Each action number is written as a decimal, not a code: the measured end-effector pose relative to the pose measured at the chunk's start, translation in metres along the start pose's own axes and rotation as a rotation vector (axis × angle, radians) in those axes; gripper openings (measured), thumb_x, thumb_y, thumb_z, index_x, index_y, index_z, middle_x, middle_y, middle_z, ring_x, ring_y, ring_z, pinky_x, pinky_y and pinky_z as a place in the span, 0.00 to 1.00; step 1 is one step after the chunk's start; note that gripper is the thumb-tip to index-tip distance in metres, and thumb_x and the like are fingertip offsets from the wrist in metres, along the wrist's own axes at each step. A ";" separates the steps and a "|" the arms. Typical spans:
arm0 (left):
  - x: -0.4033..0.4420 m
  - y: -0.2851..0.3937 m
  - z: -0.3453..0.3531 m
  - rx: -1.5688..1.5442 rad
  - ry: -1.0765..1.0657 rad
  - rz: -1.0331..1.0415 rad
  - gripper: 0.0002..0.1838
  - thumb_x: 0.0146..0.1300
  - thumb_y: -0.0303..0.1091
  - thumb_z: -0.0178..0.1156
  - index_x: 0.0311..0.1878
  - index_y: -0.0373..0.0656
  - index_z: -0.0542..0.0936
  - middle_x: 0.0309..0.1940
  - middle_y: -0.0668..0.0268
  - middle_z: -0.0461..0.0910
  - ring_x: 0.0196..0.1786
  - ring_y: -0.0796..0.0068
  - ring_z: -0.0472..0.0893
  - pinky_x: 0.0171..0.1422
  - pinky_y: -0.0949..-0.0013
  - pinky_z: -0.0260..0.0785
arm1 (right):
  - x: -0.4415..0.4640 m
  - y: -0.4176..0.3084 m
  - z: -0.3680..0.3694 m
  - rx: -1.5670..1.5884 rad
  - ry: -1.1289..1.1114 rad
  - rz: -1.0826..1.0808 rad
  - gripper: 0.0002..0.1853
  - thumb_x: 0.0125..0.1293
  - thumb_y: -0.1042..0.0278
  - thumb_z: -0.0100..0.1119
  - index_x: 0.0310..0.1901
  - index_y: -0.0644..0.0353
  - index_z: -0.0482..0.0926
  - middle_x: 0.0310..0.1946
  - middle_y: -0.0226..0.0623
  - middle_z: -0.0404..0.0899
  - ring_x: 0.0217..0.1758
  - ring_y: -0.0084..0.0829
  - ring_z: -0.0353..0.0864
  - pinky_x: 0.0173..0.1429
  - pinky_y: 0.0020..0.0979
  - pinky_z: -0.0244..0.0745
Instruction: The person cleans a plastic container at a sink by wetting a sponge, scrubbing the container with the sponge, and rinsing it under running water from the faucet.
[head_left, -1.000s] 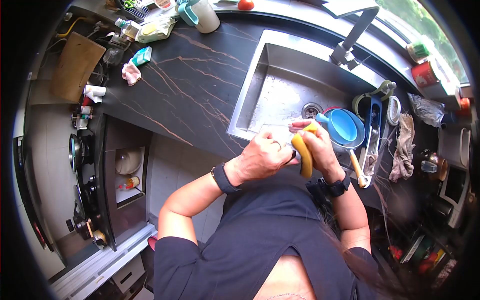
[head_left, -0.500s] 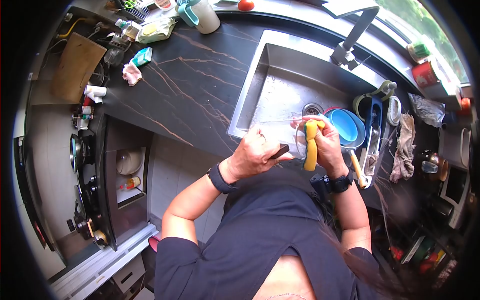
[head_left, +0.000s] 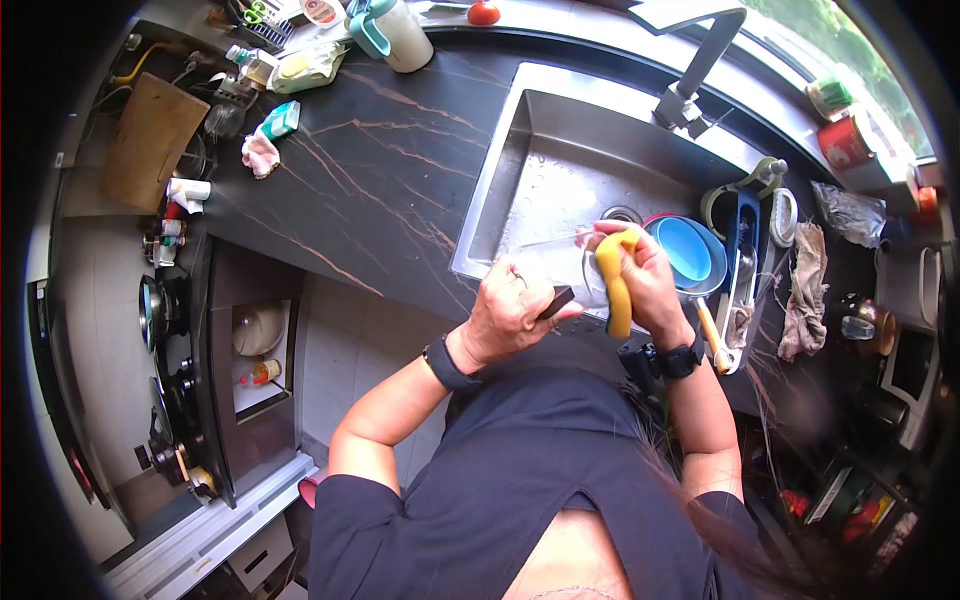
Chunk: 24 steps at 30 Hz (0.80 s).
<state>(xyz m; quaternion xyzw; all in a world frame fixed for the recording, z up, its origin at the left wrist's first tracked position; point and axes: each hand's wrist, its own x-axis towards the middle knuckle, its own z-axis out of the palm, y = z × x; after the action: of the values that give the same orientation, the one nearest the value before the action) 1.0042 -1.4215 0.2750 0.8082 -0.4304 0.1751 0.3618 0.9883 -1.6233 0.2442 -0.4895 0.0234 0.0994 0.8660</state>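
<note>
Near the sink's front edge, my left hand (head_left: 507,315) is closed round the dark handle (head_left: 557,302) of a clear container (head_left: 558,262). My right hand (head_left: 650,283) grips a yellow sponge (head_left: 616,290) with a darker green side, pressed against the container's right end. The container is see-through, so its full outline is hard to make out. Both hands are over the front rim of the steel sink (head_left: 480,232). Just right of my right hand, a light blue bowl (head_left: 682,250) rests in a larger pan.
A black faucet (head_left: 700,75) rises behind the sink. Right of it lie a blue rack (head_left: 741,240) and a grey rag (head_left: 806,290). On the dark counter (head_left: 370,180) are a pitcher (head_left: 400,35), a wipes pack (head_left: 308,66) and a pink cloth (head_left: 260,155).
The sponge has moved from between both hands to the container's right end. My hands are farther apart, and the dark handle and clear container show more. The view has shifted slightly.
</note>
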 end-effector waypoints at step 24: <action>0.027 0.007 0.010 -0.540 0.113 -0.895 0.20 0.65 0.46 0.58 0.27 0.36 0.73 0.16 0.70 0.66 0.22 0.85 0.62 0.25 0.73 0.56 | 0.011 0.028 0.016 -0.088 0.279 -0.411 0.25 0.73 0.62 0.43 0.64 0.69 0.55 0.57 0.52 0.70 0.61 0.39 0.71 0.64 0.33 0.65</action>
<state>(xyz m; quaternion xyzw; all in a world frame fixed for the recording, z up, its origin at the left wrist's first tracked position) 1.0133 -1.4464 0.2875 0.7802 -0.0529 -0.0706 0.6193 0.9928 -1.5936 0.2274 -0.5304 0.0385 -0.1463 0.8342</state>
